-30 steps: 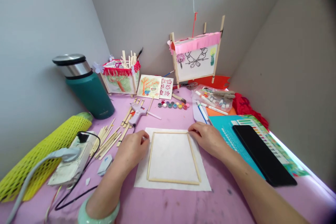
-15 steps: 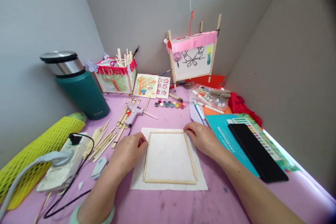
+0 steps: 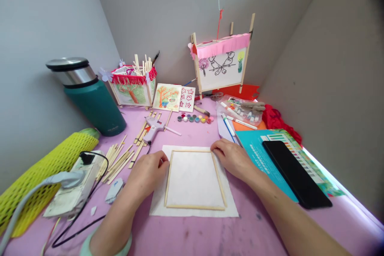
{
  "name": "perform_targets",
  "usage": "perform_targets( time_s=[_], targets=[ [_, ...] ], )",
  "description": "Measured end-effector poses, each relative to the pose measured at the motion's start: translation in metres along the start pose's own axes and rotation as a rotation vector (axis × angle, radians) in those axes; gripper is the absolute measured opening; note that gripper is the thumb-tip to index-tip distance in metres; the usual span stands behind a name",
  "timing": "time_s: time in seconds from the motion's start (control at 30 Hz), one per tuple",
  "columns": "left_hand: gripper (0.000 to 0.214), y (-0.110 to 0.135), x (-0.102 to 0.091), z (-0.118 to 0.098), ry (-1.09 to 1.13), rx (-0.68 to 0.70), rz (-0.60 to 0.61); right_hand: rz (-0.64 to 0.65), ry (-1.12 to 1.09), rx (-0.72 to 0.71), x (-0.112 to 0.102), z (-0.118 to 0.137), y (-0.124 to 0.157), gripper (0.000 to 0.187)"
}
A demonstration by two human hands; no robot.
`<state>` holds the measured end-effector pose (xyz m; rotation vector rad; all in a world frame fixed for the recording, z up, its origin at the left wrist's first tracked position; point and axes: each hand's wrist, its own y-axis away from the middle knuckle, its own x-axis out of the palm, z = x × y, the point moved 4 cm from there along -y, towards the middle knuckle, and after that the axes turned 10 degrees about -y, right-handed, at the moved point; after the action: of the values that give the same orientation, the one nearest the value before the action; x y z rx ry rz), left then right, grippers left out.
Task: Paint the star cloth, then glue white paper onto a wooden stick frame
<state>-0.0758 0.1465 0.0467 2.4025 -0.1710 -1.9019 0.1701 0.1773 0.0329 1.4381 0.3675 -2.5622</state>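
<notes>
A square frame of thin wooden sticks (image 3: 195, 208) lies on a sheet of white paper (image 3: 192, 178), whose edges stick out past it on every side. At the frame's upper left side is my left hand (image 3: 150, 171), thumb and fingers curled together against the stick. My right hand (image 3: 233, 157) is closed at the upper right corner, with its fingertips pinching there. Most of the fingers on both hands are tucked out of sight. Beyond the left hand rests a glue gun (image 3: 154, 128) with a white glue stick in its back.
Loose wooden sticks (image 3: 120, 164), a power strip (image 3: 73, 192) with cords and a teal tumbler (image 3: 99, 104) are at left. At right, a black phone (image 3: 295, 174) lies on a blue booklet (image 3: 255, 144). Paint pots (image 3: 195, 119) and a hanging decorated lantern (image 3: 222, 64) are behind.
The view has shifted very slightly. Both hands keep their places at the stick frame, and nothing else has visibly moved.
</notes>
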Motion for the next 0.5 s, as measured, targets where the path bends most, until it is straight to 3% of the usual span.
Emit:
perform_targets(
  time_s=[0.5],
  targets=[
    [0.020, 0.0019, -0.0019, -0.0015, -0.004, 0.011, 0.002, 0.009, -0.018, 0.001, 0.0004, -0.0006, -0.0011, 0.022]
  ],
)
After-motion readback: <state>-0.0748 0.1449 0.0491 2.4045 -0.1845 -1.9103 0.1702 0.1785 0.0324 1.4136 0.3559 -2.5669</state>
